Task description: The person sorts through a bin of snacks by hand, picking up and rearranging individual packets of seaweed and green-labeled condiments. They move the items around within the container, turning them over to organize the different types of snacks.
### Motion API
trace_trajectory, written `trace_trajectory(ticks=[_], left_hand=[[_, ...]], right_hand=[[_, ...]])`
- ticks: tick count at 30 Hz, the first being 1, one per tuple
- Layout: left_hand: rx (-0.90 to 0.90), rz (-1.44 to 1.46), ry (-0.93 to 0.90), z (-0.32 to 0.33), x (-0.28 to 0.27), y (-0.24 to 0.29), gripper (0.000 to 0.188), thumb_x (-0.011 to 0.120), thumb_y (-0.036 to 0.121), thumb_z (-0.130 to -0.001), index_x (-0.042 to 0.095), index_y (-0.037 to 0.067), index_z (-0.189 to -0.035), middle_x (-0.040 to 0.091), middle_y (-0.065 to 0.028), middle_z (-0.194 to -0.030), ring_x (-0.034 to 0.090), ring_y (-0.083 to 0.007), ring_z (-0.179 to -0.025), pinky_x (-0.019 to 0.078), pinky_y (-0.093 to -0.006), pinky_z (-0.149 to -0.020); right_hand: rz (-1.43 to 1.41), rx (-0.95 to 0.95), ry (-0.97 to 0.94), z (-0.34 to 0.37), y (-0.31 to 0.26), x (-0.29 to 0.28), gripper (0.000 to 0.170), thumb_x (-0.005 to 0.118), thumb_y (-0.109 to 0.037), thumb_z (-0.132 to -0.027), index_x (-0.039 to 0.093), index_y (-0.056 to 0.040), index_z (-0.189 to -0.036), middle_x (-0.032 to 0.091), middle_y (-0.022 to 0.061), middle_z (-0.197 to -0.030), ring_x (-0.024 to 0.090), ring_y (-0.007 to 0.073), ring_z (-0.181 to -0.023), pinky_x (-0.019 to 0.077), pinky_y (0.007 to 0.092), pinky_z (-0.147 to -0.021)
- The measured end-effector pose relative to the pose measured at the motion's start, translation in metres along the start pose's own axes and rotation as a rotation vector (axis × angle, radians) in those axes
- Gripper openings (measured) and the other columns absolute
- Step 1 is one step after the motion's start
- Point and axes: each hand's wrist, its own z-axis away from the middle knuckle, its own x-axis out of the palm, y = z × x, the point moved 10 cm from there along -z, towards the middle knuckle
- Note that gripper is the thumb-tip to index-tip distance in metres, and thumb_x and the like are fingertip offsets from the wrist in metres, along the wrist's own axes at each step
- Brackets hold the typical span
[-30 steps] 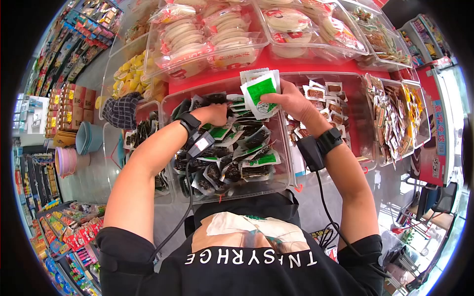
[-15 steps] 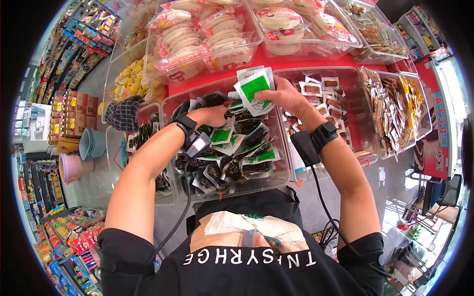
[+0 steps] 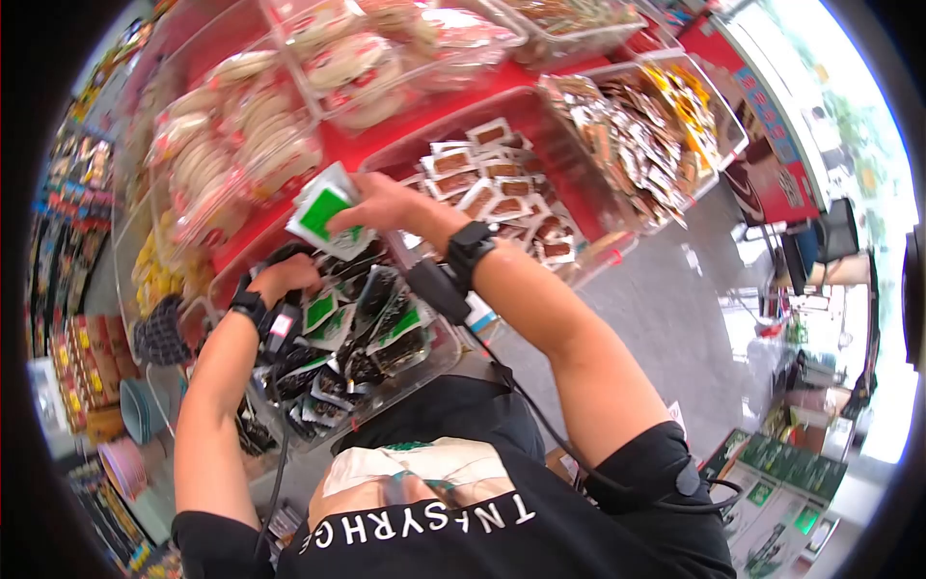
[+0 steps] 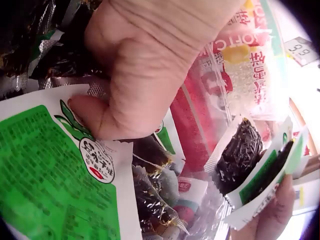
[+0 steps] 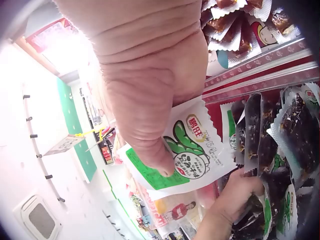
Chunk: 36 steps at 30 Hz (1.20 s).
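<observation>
In the head view my right hand (image 3: 386,203) holds a small bundle of white-and-green snack packets (image 3: 326,212) above a clear plastic bin (image 3: 439,349). Its thumb lies across the front packet, which has a pea-pod-like print in the right wrist view. Dark shredded food shows through the packets' clear sides in the left wrist view. My left hand (image 3: 289,277) is down inside the bin among more such packets (image 3: 395,328). The left wrist view has its thumb pressed on the edge of a green-and-white snack packet (image 4: 60,185); the other fingers curl out of sight.
To the right stands a bin of brown-filled packets (image 3: 506,179), then one of long silvery packets (image 3: 617,130). Behind are bins of bagged round flat cakes (image 3: 352,72). A dark checkered cloth (image 3: 164,333) lies at the left.
The head view has turned, so the bins and both hands sit further left and tilted. My right hand keeps holding its packets; my left hand stays in the same bin.
</observation>
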Motion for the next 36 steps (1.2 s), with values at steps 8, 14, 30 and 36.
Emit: trace_trajectory(ticks=[8,14,30,36], left_hand=[[0.077,0.278,-0.248,0.02,0.013,0.004,0.036,0.057,0.009,-0.059,0.058,0.001,-0.094,0.06,-0.0046,-0.086,0.053,-0.0111,-0.078,0.0417,-0.0273,-0.071],[0.008,-0.177,-0.122,0.09,-0.012,0.06,0.079,0.064,0.054,-0.064,0.043,0.002,-0.12,0.05,-0.0152,-0.118,0.048,-0.0244,-0.108,0.0348,-0.0324,-0.092],[0.303,-0.369,0.495,0.177,0.021,0.085,0.079,0.068,0.048,-0.06,0.04,0.013,-0.124,0.054,-0.0141,-0.091,0.051,-0.0298,-0.096,0.0244,-0.048,-0.097],[0.266,-0.255,0.593,0.18,0.018,0.075,0.082,0.071,0.049,-0.055,0.041,0.017,-0.124,0.053,-0.0125,-0.104,0.048,-0.0288,-0.104,0.0172,-0.0487,-0.1]], right_hand=[[-0.014,-0.031,0.047,0.004,0.0,-0.003,0.053,0.072,-0.025,-0.059,0.054,0.0036,-0.099,0.062,0.0141,-0.087,0.059,0.0187,-0.078,0.0471,0.0292,-0.07],[0.067,-0.082,0.014,-0.003,0.001,0.0,0.05,0.073,-0.026,-0.058,0.056,0.001,-0.097,0.062,0.0111,-0.085,0.058,0.0173,-0.077,0.0468,0.0304,-0.071],[0.38,-0.29,-0.135,-0.018,-0.036,0.072,0.05,0.068,-0.014,-0.067,0.044,0.0027,-0.107,0.057,0.0164,-0.095,0.055,0.0194,-0.088,0.0425,0.0303,-0.08],[0.034,-0.143,-0.263,-0.041,0.01,0.127,0.051,0.07,-0.012,-0.064,0.043,-0.003,-0.107,0.056,0.0159,-0.092,0.055,0.0227,-0.086,0.0428,0.0317,-0.078]])
